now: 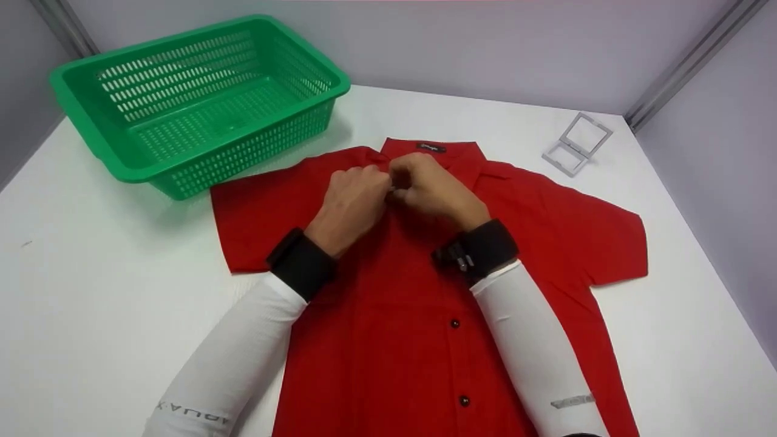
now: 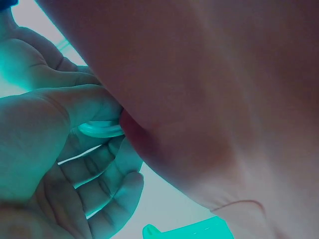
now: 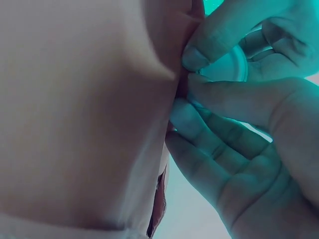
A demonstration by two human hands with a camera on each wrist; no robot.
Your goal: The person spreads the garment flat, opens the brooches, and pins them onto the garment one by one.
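Note:
A red short-sleeved button shirt (image 1: 394, 340) lies spread face up, with its collar away from me and dark round buttons down the front. Just below the collar my left hand (image 1: 358, 197) and right hand (image 1: 434, 185) meet, fingertips together. A small round pale disc with a raised rim (image 3: 227, 67) sits between the left thumb and fingers, against the cloth's edge. Thumb and fingers of the right hand pinch the shirt fabric (image 3: 124, 124) beside it. The head view hides most of the disc behind the hands.
At the back left stands a green slotted plastic basket (image 1: 200, 149), close to the shirt's sleeve. An opened square hinged case with pale frames (image 1: 573, 149) lies at the back right. Pale walls (image 1: 485, 48) border the white table (image 1: 91, 291).

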